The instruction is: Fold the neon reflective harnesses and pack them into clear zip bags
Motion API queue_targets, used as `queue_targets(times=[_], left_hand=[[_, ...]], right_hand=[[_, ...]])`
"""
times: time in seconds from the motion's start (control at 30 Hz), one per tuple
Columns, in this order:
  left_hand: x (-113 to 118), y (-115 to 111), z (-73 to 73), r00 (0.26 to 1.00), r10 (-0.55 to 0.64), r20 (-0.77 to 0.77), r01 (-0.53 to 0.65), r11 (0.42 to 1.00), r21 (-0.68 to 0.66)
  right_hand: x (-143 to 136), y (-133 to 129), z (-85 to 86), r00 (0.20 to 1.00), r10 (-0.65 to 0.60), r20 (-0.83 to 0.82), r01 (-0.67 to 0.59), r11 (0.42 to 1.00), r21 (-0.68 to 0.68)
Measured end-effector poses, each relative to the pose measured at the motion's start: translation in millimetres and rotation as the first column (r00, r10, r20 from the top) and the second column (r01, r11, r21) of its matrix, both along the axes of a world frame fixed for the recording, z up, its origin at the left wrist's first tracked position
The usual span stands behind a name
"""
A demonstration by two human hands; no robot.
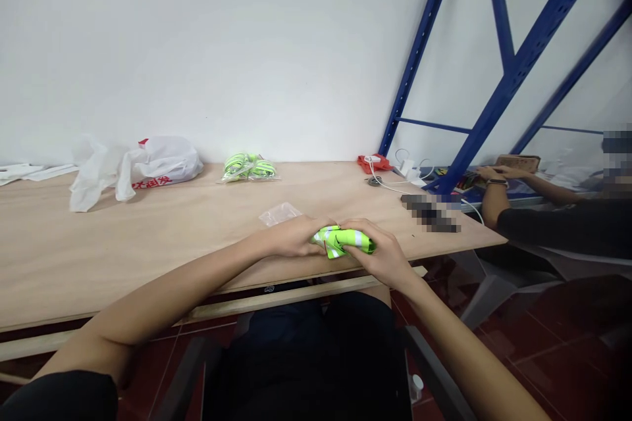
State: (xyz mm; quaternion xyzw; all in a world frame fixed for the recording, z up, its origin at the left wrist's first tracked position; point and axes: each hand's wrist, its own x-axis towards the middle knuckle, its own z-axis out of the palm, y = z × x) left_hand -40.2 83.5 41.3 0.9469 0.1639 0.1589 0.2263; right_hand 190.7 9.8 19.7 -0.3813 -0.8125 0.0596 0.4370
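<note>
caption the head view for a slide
Two bare hands hold a folded neon-green reflective strap above a plywood table, near a clear plastic bag.

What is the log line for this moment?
left hand: holding green bundle | right hand: holding it | clear bag: beyond left hand | white bag: near wall

There is one wooden table point(197, 237), one green-and-silver bundle point(353, 241) at its near edge, one clear packet point(249, 169) of green bands farther back, one flat empty-looking clear bag point(280, 213), one white bag with red lettering point(170, 159), one red item point(374, 162), one other person point(563, 227), one watch point(496, 181) and one small white bottle point(417, 384).
</note>
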Motion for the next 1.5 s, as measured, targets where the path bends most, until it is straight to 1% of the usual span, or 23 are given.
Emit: queue_targets(times=[0.13, 0.23, 0.3, 0.37, 0.43, 0.5, 0.6, 0.67, 0.73, 0.8, 0.87, 0.93, 1.0, 1.07, 1.13, 1.23, 1.33, 1.4, 1.5], left_hand=[[10, -11, 16.2, 0.999, 0.046, 0.009, -0.046, 0.999, -0.022], [16, -16, 31.8, 0.999, 0.040, 0.009, -0.039, 0.998, -0.040], [18, -17, 40.3, 0.999, 0.014, 0.032, -0.011, 0.995, -0.095], [19, -16, 44.8, 0.998, 0.001, 0.057, 0.009, 0.982, -0.188], [21, -14, 44.6, 0.997, 0.012, 0.074, 0.008, 0.963, -0.268], [23, -11, 40.6, 0.994, 0.059, 0.097, -0.028, 0.955, -0.297], [24, -10, 34.0, 0.986, 0.127, 0.110, -0.081, 0.935, -0.345], [23, -13, 33.6, 0.989, 0.094, 0.111, -0.048, 0.933, -0.358], [21, -18, 37.7, 0.993, 0.020, 0.115, 0.016, 0.953, -0.304], [20, -22, 44.6, 0.994, -0.011, 0.105, 0.033, 0.978, -0.207], [20, -26, 51.6, 0.996, 0.013, 0.084, -0.002, 0.992, -0.130], [22, -27, 56.9, 0.998, 0.039, 0.056, -0.034, 0.996, -0.083], [24, -28, 59.9, 0.999, 0.027, 0.031, -0.025, 0.998, -0.062], [24, -27, 61.5, 1.000, 0.021, 0.021, -0.020, 0.998, -0.053], [23, -24, 62.6, 0.999, 0.041, 0.016, -0.040, 0.997, -0.061], [18, -16, 63.0, 0.997, 0.056, 0.044, -0.049, 0.990, -0.133], [13, -7, 60.8, 0.986, 0.063, 0.154, -0.031, 0.979, -0.202], [12, -5, 59.0, 0.973, 0.107, 0.203, -0.061, 0.974, -0.217], [15, -9, 58.6, 0.963, 0.144, 0.229, -0.094, 0.972, -0.214]], right_hand=[[5, -4, 10.8, 0.995, -0.004, -0.099, -0.003, 0.997, -0.072], [8, -7, 19.6, 0.986, -0.020, -0.167, 0.001, 0.994, -0.108], [9, -8, 23.5, 0.977, -0.060, -0.202, 0.039, 0.994, -0.106], [9, -8, 25.4, 0.970, -0.091, -0.224, 0.071, 0.993, -0.093], [10, -8, 25.6, 0.972, -0.072, -0.225, 0.052, 0.994, -0.092], [11, -8, 24.8, 0.980, -0.049, -0.193, 0.027, 0.993, -0.116], [13, -8, 22.9, 0.984, -0.084, -0.154, 0.060, 0.986, -0.154], [13, -7, 21.8, 0.982, -0.111, -0.156, 0.088, 0.986, -0.142], [12, -7, 20.7, 0.980, -0.117, -0.162, 0.104, 0.991, -0.087], [10, -7, 19.8, 0.980, -0.118, -0.160, 0.118, 0.993, -0.004], [7, -8, 18.8, 0.984, -0.111, -0.139, 0.122, 0.990, 0.071], [5, -9, 17.9, 0.992, -0.092, -0.083, 0.102, 0.988, 0.112], [3, -9, 17.5, 0.998, -0.066, -0.020, 0.068, 0.991, 0.119], [1, -8, 18.1, 0.999, -0.050, 0.006, 0.049, 0.992, 0.114], [-2, -8, 20.4, 0.998, -0.064, -0.020, 0.066, 0.993, 0.101], [-3, -7, 28.1, 0.993, -0.089, -0.078, 0.094, 0.994, 0.062], [1, -6, 38.4, 0.996, -0.021, -0.092, 0.022, 1.000, 0.003], [5, -6, 44.1, 0.995, 0.023, -0.098, -0.025, 1.000, -0.017], [5, -2, 48.9, 0.992, 0.042, -0.120, -0.037, 0.998, 0.043]])
